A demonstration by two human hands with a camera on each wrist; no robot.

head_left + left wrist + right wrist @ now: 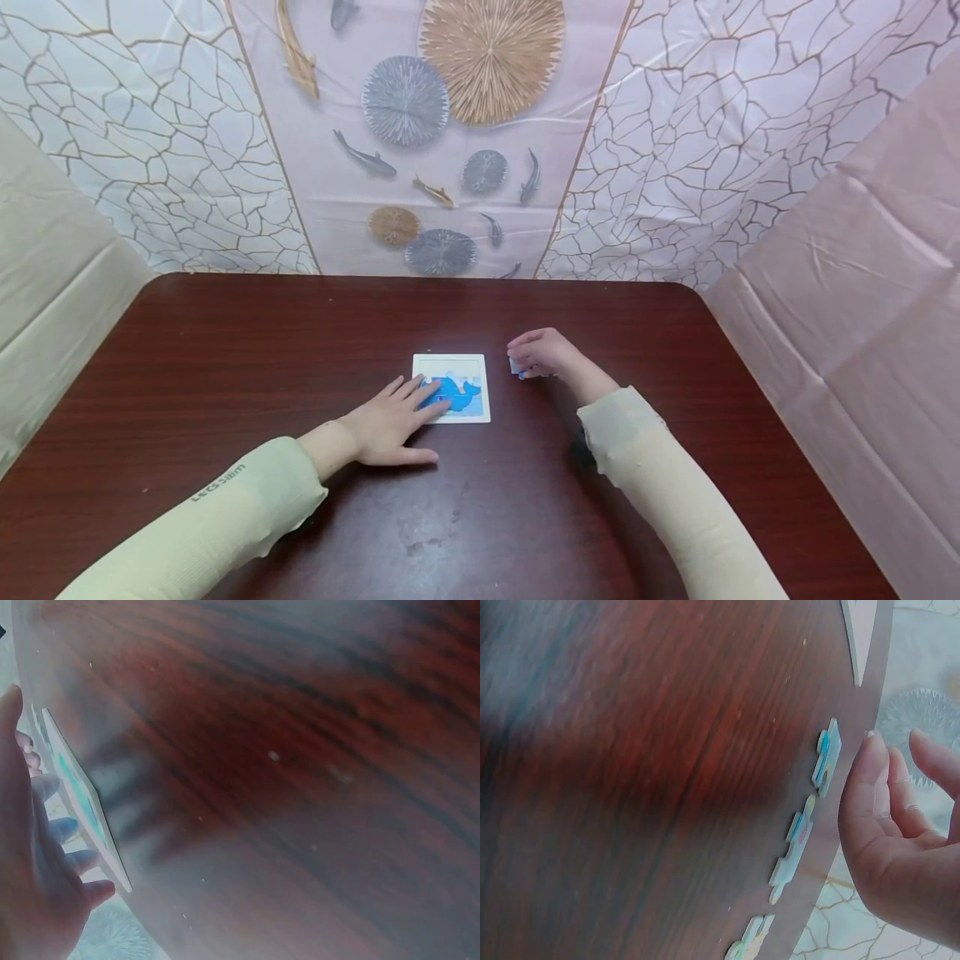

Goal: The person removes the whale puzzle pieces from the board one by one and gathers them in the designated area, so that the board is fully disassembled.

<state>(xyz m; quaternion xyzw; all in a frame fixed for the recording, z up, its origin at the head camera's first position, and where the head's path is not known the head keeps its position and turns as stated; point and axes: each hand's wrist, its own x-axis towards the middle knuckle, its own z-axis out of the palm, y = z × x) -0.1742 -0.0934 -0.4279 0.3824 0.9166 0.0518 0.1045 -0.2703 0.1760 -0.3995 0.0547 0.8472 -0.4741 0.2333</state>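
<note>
A white-rimmed jigsaw board (488, 408) with a blue whale picture (455, 393) lies flat on the table. My left hand (386, 421) is spread over its left side, fingers straight on or just above the picture; the left wrist view sees the board (96, 814) edge-on beyond the fingers. To the right of the board, my right hand (546, 353) hovers with bent fingers over loose jigsaw pieces (514, 365), partly hiding them. In the right wrist view, three pieces lie in a row: the nearest-to-fingertips piece (826, 759), a middle piece (793, 844) and a lower piece (751, 939). The fingers hold nothing visible.
The dark red-brown wooden table (262, 358) extends around both hands. A patterned cloth (450, 167) hangs behind its far edge, with plain fabric walls (847, 333) at the sides. Pale sleeves cover both forearms.
</note>
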